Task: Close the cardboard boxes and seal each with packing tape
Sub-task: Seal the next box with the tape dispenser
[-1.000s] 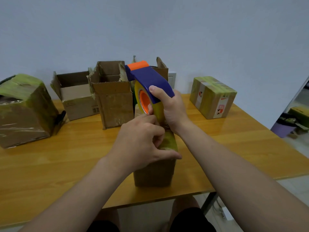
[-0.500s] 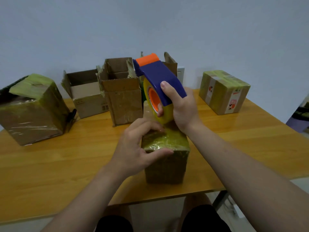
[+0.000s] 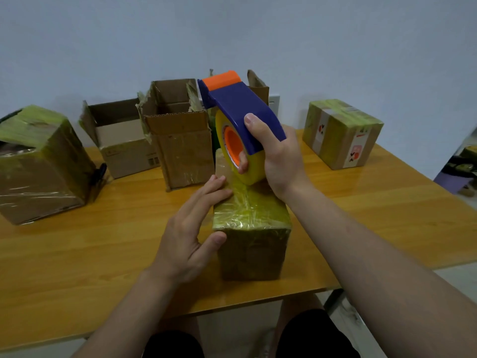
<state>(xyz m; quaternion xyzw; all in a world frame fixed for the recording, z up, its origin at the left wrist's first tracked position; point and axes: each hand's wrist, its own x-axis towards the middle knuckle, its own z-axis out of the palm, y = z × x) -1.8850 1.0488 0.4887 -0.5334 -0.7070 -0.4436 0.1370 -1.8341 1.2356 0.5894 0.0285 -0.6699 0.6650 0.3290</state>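
One tape dispenser (image 3: 240,109), nose (orange) up-and-away.

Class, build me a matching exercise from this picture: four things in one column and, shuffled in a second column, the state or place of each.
Things: 1 tape dispenser; 2 front box; 3 tall box; 4 labelled box.
States: A flaps open; B gripped by the right hand; C sealed, at the table's far right; D touched by the left hand.
Pairs: 1-B; 2-D; 3-A; 4-C.

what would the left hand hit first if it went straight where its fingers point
Probably the yellow tape roll, held by the right hand just beyond the left hand; depth unclear.
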